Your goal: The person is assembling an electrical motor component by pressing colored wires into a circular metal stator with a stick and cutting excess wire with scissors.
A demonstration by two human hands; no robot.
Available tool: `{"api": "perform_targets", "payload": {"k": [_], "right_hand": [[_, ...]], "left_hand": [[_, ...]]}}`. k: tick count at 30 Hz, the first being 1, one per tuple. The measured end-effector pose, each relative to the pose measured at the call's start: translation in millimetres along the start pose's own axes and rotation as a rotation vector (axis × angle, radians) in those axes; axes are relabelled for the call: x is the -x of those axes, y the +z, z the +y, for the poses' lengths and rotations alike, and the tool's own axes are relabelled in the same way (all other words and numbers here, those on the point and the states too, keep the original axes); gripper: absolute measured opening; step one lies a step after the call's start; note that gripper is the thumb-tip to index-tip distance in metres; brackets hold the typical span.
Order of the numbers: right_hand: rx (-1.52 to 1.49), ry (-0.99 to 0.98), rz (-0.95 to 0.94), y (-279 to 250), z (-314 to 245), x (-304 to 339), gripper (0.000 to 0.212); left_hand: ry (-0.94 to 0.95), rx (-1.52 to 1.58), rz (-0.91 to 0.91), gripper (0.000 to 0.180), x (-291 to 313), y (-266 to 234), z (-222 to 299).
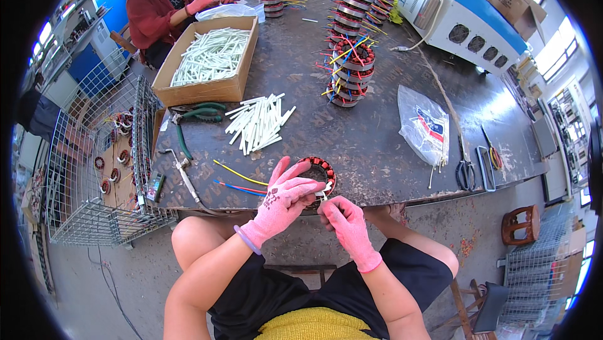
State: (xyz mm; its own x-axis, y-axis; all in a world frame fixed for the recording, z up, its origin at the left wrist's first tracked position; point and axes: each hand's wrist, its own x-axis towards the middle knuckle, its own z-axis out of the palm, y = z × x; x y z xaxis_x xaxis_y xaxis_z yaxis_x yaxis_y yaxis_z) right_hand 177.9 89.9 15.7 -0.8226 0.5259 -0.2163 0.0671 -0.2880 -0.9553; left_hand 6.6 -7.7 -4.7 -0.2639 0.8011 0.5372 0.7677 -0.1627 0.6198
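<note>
A motor stator (323,165) with red windings lies at the table's near edge, its yellow, blue and red lead wires (242,187) trailing left. My left hand (286,199), in a pink glove, reaches over its ring. Two fingers are raised and spread, while the others come together at a short white cord (327,187) on the stator's right side. Just below, my gloved right hand (347,224) is closed in a pinch at the near rim, apparently on the same cord; its fingertips hide most of what they grip.
White sleeving pieces lie in a loose pile (260,123) and fill a cardboard box (207,89). Pliers (201,112), a soldering-iron-like tool (182,173), stacked stators (352,76), a plastic bag (424,128) and scissors (465,173) surround the work. A co-worker (164,10) sits far left.
</note>
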Motion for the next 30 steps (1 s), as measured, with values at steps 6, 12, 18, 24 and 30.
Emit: {"api": "perform_targets", "payload": {"k": [6, 12, 18, 24, 30], "right_hand": [[0.002, -0.018, 0.020, 2.7, -0.7, 0.1, 0.021], [0.005, -0.004, 0.029, 0.4, 1.1, -1.1, 0.021], [0.050, -0.034, -0.017, -1.3, 2.6, -1.0, 0.020], [0.034, -0.050, -0.007, -0.4, -3.0, -0.6, 0.021], [0.057, -0.028, 0.008, 1.6, -6.0, -0.8, 0.023]], "left_hand": [[-0.006, -0.005, -0.009, 0.041, -1.0, -1.4, 1.1], [-0.004, -0.009, -0.012, 0.040, -1.6, -0.1, 1.0], [-0.001, 0.008, -0.002, 0.041, -1.5, -1.6, 1.4], [0.007, 0.013, 0.002, 0.042, -0.1, -0.7, -0.4], [0.004, 0.015, 0.004, 0.042, 0.4, -0.2, -1.1]]}}
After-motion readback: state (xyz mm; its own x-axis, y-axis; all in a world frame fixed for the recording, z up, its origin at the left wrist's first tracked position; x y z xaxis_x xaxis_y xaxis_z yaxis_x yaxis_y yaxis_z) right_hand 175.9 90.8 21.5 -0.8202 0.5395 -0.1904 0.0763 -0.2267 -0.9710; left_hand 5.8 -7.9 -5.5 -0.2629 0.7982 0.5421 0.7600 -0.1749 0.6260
